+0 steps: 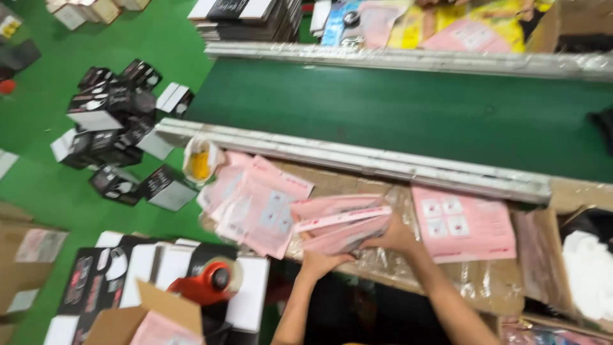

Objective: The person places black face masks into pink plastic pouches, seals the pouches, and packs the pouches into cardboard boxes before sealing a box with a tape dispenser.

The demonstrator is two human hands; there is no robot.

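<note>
Both hands are clamped on a bundle of pink mailer bags (341, 223) over the cardboard bench top (332, 182) — left hand (319, 262) pinching its underside, right hand (393, 237) closed on its near end. The long axis runs roughly 3 to 9 o'clock, loose ends pointing at 9. They look slippery — a slack grip could let them fan out onto the spread pile (255, 204) at 9 o'clock.

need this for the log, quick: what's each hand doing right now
Left hand: closed on the lower edge of the pink mailer bundle.
Right hand: gripping the same bundle from its right end.
</note>
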